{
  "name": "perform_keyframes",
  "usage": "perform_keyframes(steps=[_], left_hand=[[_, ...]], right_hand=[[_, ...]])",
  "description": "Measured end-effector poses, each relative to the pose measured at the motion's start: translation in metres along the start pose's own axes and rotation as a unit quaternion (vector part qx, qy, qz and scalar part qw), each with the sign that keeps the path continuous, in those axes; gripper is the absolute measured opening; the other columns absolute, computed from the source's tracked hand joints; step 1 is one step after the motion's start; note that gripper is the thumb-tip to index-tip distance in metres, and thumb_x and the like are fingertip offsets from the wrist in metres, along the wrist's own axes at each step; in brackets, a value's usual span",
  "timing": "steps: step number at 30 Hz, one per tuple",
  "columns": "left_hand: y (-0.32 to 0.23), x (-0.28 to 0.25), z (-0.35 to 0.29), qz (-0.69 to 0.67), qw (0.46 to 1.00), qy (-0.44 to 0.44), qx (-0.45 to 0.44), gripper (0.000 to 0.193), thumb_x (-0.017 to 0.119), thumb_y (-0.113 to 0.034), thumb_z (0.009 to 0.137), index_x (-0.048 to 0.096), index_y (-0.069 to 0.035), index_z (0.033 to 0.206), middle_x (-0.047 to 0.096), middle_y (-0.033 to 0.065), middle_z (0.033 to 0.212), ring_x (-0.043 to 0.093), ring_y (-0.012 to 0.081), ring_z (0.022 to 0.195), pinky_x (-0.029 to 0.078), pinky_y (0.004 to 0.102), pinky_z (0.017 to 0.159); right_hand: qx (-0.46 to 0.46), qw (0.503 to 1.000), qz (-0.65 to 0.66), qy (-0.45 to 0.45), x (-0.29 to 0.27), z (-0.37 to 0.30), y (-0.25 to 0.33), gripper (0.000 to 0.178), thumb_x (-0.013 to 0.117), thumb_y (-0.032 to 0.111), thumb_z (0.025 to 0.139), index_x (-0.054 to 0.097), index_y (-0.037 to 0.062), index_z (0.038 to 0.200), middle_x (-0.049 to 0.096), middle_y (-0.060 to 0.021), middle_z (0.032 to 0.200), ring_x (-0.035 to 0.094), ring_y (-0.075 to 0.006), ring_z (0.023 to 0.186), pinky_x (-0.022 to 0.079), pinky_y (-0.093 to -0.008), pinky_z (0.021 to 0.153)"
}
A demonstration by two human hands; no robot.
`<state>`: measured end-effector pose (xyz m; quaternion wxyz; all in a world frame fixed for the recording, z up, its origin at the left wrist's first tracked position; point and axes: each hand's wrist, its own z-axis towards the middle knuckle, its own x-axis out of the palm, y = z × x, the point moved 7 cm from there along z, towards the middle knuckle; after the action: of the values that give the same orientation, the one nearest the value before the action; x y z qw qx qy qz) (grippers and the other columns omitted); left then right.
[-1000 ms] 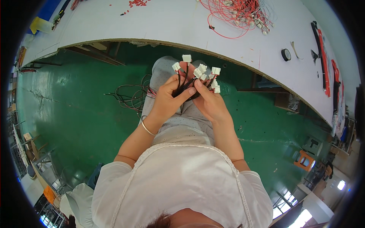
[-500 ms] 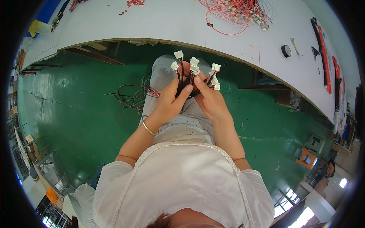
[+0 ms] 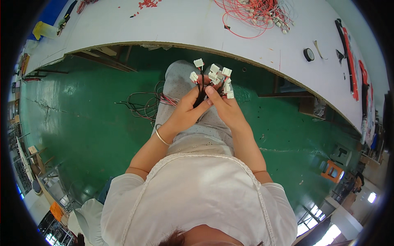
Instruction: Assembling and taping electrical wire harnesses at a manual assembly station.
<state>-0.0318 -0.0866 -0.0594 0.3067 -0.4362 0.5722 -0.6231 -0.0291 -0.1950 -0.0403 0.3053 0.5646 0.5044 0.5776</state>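
Note:
Above my lap I hold a bundle of black-sleeved cables (image 3: 200, 97) with both hands. White plastic connectors (image 3: 214, 73) fan out from its top, several of them, with bits of red wire at their bases. My left hand (image 3: 185, 110) is closed round the lower part of the bundle, its thumb pointing inward. My right hand (image 3: 226, 110) grips the bundle from the other side, thumb pressed on the cables just below the connectors. The fingers behind the bundle are mostly hidden. Loose black and red wire ends (image 3: 141, 102) trail past my left thigh.
A white table (image 3: 176, 24) curves across in front of my knees. On it lie a heap of red wires with white connectors (image 3: 262, 16), small red pieces (image 3: 147, 4), a roll of black tape (image 3: 308, 54) and red and black sleeves (image 3: 351, 61). An orange stool (image 3: 332, 171) stands at the right.
The connectors on the right have drawn inward, so the fan is narrower. My right hand has shifted slightly left, and the two thumbs are closer together.

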Motion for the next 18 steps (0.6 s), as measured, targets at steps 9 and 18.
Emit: perform_keyframes(steps=[9, 18], left_hand=[[-0.028, -0.005, -0.009, 0.361, 0.921, 0.046, 0.138, 0.047, 0.061, -0.013, 0.094, 0.050, -0.002, 0.138, 0.060, 0.0145, 0.119, 0.059, 0.0223, 0.109, 0.045, 0.0332, 0.096], [-0.034, -0.045, -0.022, 0.082, 0.996, -0.026, -0.029, 0.036, 0.072, -0.006, 0.087, 0.063, -0.001, 0.121, 0.066, 0.0007, 0.111, 0.058, 0.0074, 0.100, 0.047, 0.0271, 0.091]], right_hand=[[-0.019, 0.996, -0.083, 0.023, 0.014, 0.003, 0.006, 0.042, 0.056, 0.015, 0.102, 0.046, -0.0004, 0.140, 0.061, -0.0087, 0.132, 0.059, -0.0157, 0.115, 0.046, -0.0302, 0.100], [-0.244, 0.929, -0.226, 0.166, 0.063, 0.029, 0.085, 0.061, 0.057, 0.034, 0.099, 0.040, 0.0050, 0.150, 0.046, -0.0141, 0.150, 0.043, -0.0282, 0.138, 0.034, -0.0407, 0.112]])
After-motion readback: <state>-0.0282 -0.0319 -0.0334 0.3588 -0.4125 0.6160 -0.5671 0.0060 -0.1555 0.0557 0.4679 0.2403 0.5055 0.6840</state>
